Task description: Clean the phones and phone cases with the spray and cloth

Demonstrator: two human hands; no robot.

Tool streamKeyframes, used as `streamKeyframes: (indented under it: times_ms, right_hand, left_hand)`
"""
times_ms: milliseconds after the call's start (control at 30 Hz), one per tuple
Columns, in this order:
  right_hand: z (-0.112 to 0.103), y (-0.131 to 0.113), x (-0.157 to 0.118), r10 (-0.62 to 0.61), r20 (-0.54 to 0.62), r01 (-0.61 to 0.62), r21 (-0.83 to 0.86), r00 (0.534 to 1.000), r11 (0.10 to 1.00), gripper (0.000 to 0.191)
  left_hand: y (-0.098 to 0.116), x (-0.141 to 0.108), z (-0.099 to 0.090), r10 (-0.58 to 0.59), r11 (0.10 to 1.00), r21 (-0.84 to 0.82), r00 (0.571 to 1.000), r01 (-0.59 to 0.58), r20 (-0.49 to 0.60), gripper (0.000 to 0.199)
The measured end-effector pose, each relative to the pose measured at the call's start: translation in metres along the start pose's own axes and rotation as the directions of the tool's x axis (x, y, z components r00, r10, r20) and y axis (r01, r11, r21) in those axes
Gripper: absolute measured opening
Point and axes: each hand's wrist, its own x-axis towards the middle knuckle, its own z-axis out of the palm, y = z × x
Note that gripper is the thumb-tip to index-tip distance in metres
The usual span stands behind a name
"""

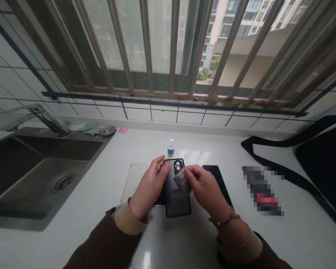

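In the middle of the white counter, my left hand (150, 186) holds the left edge of a black smartphone (177, 201), whose back faces up with a round dual-camera bump (178, 167) at the top. My right hand (205, 188) pinches a grey wiping cloth (182, 182) against the phone's back, just below the camera bump. A clear phone case (133, 178) lies beside my left wrist. A second black phone or slab (217, 181) lies flat to the right, partly under my right hand.
A small dropper bottle (170, 148) stands behind the phone. On the left is a steel sink (44, 175) with a faucet (42, 119), a green cloth (89, 129) and a metal drain cover (108, 130). To the right lie a pixelated packet (261, 190) and a black bag (322, 160).
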Motion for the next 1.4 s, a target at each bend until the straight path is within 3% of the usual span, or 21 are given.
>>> streamKeyframes:
  times_ms: [100,200,333,433,500,533,600,700,800,900,1033,1133,1233,1300,1400]
  right_hand:
    - [0.002,-0.004,-0.002,0.094,0.138,-0.131,0.293,0.986,0.947,0.036]
    - [0.004,-0.005,-0.003,0.067,0.161,-0.125,0.378,0.985,0.917,0.038]
    - [-0.003,-0.006,-0.002,0.090,-0.096,-0.061,0.270,0.991,0.961,0.036]
    - [-0.013,-0.010,-0.003,0.137,-0.368,-0.049,0.238,0.920,0.970,0.037]
    - [-0.015,-0.015,-0.007,0.030,-0.496,0.033,0.118,0.868,0.992,0.034]
    - [-0.014,-0.017,-0.009,-0.074,-0.504,0.100,0.025,0.861,0.995,0.030]
    - [-0.006,-0.019,-0.015,-0.310,-0.372,0.281,-0.131,0.875,0.951,0.027]
    - [0.014,-0.018,-0.022,-0.544,-0.056,0.533,-0.141,0.837,0.835,0.034]
    - [0.028,-0.016,-0.025,-0.609,0.055,0.610,-0.128,0.791,0.782,0.039]
    - [0.030,-0.016,-0.026,-0.625,0.133,0.639,-0.138,0.769,0.757,0.036]
    - [0.025,-0.021,-0.030,-0.672,0.262,0.708,-0.071,0.693,0.702,0.029]
    - [0.025,-0.022,-0.031,-0.683,0.277,0.724,-0.081,0.676,0.685,0.027]
    - [0.029,-0.017,-0.030,-0.686,0.245,0.725,-0.145,0.685,0.673,0.028]
    - [0.030,-0.013,-0.028,-0.707,0.176,0.728,-0.199,0.685,0.656,0.028]
    - [0.031,-0.008,-0.024,-0.718,0.035,0.698,-0.270,0.695,0.663,0.027]
  left_hand:
    - [0.002,-0.005,0.008,-0.228,0.863,-0.398,0.943,0.312,0.243,0.047]
    - [0.002,-0.007,0.013,-0.351,0.707,-0.543,0.892,0.452,0.285,0.033]
    - [0.007,-0.006,0.010,-0.411,0.634,-0.607,0.874,0.479,0.261,0.028]
    - [0.012,-0.007,0.008,-0.441,0.634,-0.569,0.849,0.525,0.292,0.030]
    - [0.011,-0.010,0.009,-0.444,0.651,-0.513,0.829,0.559,0.340,0.048]
    - [0.009,-0.011,0.010,-0.439,0.659,-0.485,0.817,0.576,0.374,0.060]
    - [0.003,-0.014,0.015,-0.403,0.679,-0.470,0.822,0.564,0.403,0.073]
    - [-0.006,-0.016,0.021,-0.283,0.751,-0.526,0.914,0.399,0.290,0.068]
    - [-0.009,-0.014,0.022,-0.239,0.788,-0.531,0.950,0.311,0.201,0.066]
    - [-0.004,-0.011,0.018,-0.322,0.758,-0.533,0.926,0.378,0.199,0.076]
    - [0.006,-0.008,0.011,-0.378,0.713,-0.568,0.908,0.411,0.182,0.085]
    - [0.007,-0.007,0.008,-0.342,0.728,-0.582,0.927,0.363,0.151,0.079]
    - [0.003,-0.007,0.010,-0.369,0.704,-0.561,0.899,0.436,0.236,0.084]
    - [-0.002,-0.007,0.012,-0.393,0.688,-0.550,0.880,0.474,0.267,0.083]
    - [-0.011,-0.010,0.017,-0.323,0.727,-0.549,0.911,0.411,0.255,0.070]
